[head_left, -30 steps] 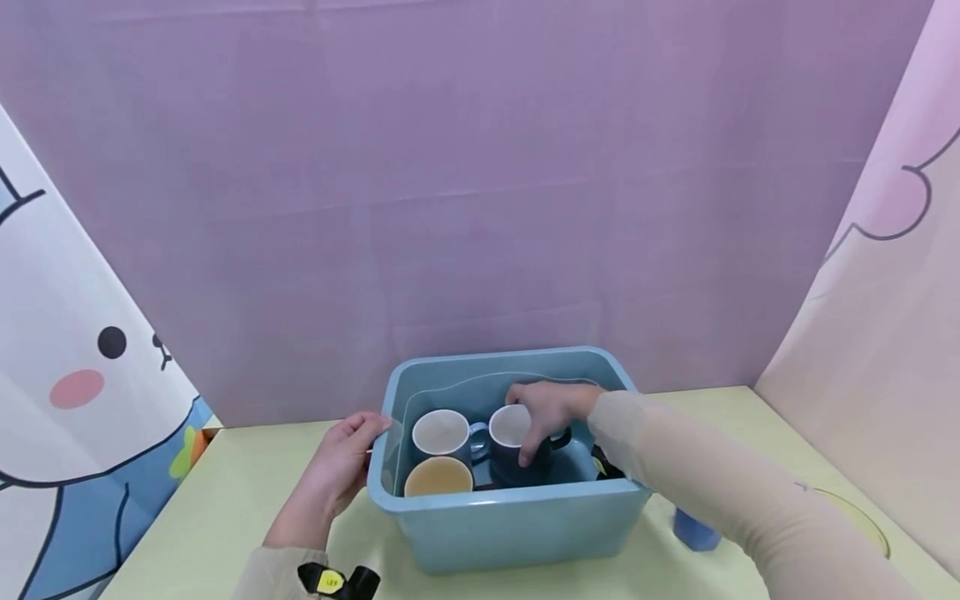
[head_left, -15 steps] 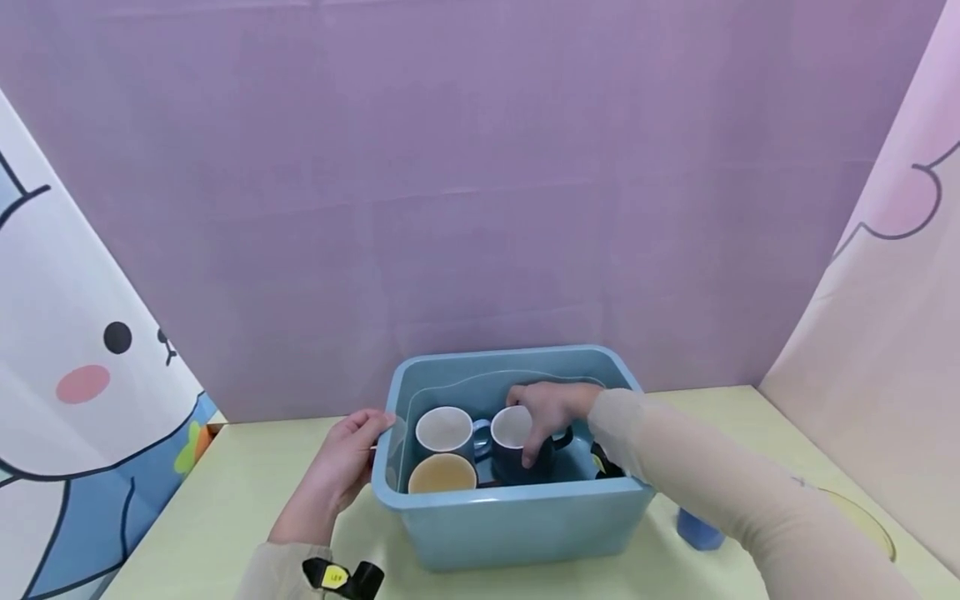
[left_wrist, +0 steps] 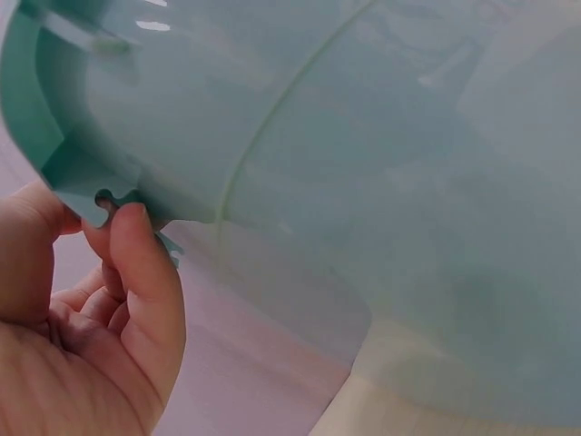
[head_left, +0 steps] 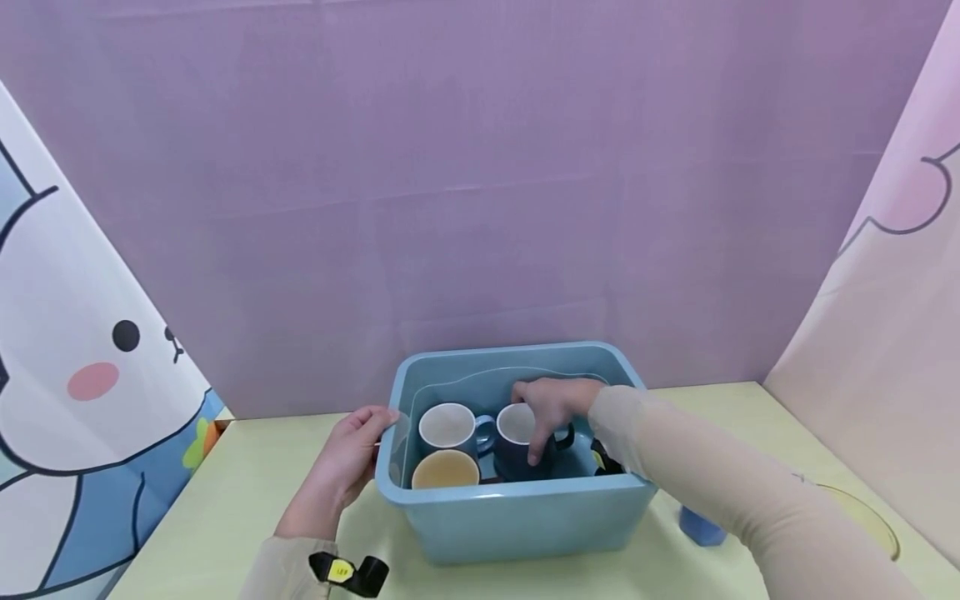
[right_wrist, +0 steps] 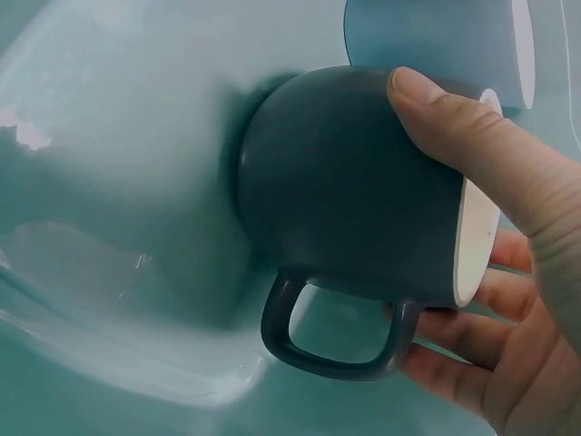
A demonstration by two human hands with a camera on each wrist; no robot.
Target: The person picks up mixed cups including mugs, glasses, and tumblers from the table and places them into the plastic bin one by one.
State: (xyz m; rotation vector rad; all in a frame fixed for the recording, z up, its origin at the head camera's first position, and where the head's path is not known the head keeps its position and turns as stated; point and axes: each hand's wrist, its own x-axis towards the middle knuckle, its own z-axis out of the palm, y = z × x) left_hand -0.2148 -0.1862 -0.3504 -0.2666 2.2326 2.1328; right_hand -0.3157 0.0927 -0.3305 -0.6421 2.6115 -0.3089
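Inside a light blue plastic tub (head_left: 525,533) my right hand (head_left: 551,404) grips a dark blue mug (head_left: 516,462) with a white inside. In the right wrist view the thumb lies along the outside of the mug (right_wrist: 345,182), with fingers round the far side; its handle is unheld. The mug stands upright on the tub's floor. To its left are a blue mug (head_left: 447,427) with a white inside and, nearer me, a cup with a yellow inside (head_left: 446,471). My left hand (head_left: 356,442) pinches the tub's left rim, as the left wrist view shows at the rim (left_wrist: 82,186).
The tub stands on a pale yellow table (head_left: 262,492). Right of it sit a small blue object (head_left: 701,527) and a yellow round thing (head_left: 862,517), partly behind my right sleeve. A purple curtain (head_left: 487,208) hangs behind, and printed cloths flank both sides.
The head view has shifted slightly, so the tub and both arms appear a little further right and higher. Both hands keep the same hold.
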